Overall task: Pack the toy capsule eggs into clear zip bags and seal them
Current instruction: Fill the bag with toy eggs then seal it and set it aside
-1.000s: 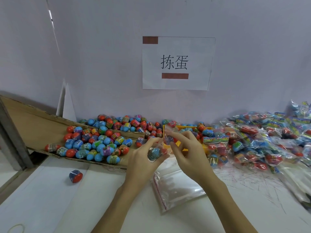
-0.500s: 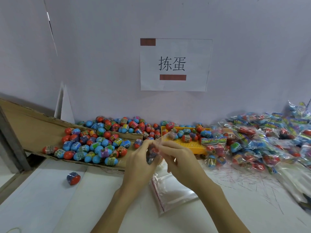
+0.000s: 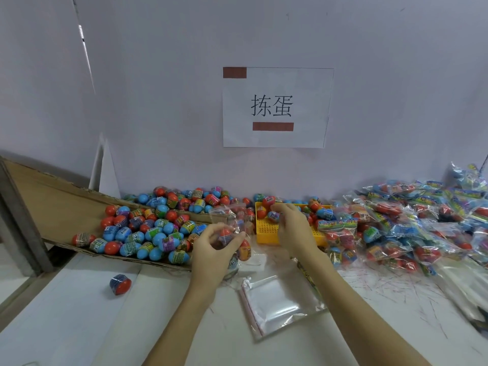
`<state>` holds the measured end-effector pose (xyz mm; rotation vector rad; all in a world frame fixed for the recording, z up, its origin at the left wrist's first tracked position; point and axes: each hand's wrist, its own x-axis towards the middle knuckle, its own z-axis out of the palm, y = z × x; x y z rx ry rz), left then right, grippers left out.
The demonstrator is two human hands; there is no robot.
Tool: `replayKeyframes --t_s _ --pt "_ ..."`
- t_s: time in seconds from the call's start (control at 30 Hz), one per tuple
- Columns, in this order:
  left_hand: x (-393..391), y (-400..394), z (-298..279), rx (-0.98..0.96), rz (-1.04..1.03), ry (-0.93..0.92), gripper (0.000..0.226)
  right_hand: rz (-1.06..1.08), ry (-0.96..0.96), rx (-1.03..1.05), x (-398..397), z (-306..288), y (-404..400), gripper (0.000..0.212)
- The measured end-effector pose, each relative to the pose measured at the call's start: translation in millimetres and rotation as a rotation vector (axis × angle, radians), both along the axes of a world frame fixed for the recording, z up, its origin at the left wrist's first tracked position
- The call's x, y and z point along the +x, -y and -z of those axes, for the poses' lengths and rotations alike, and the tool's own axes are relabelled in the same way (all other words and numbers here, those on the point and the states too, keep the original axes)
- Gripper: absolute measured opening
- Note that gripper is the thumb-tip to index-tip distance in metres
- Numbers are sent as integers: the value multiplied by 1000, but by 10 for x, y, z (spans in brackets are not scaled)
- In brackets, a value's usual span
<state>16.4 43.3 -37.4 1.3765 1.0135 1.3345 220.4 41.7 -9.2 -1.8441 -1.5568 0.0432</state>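
Here, left hand (image 3: 215,249) grips part-filled zip bag (image 3: 232,233); right hand (image 3: 291,225) pinches capsule egg (image 3: 273,215) over yellow tray (image 3: 266,231); bag mouth at nine o'clock from egg.

The print on the wrappers of the loose red-and-blue plastic capsule eggs (image 3: 148,233) is too small to read. The left hand (image 3: 214,249) covers much of the clear zip bag (image 3: 232,228) it grips; the egg count inside cannot be told. The right hand (image 3: 293,228) hides part of the yellow perforated plastic tray (image 3: 266,231). The heap of filled clear bags (image 3: 412,220) runs off the right edge.
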Motion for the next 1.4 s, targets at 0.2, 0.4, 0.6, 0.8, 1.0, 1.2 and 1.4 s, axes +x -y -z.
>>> replayKeyframes --t_s 0.2,0.4,0.6,0.8,1.0,1.2,1.4 --pt "-22 23 -19 27 46 -54 37 23 12 -231 116 24 -349 43" --pt "-20 52 -25 107 55 -163 33 58 -224 -13 25 32 -197 45" --pt "-4 78 -60 207 -6 -268 33 -21 -547 326 -164 2 396 23" --pt "28 136 -46 305 -44 -333 40 -227 -597 424 -392 -150 765 41" --pt "43 242 -89 486 -32 -419 52 -224 -97 416 -439 -133 790 31" --pt "49 245 -79 567 -19 -512 62 -211 180 521 -369 -141 789 29" --pt "33 215 -86 560 -45 -484 59 -278 242 461 -416 -161 812 25"
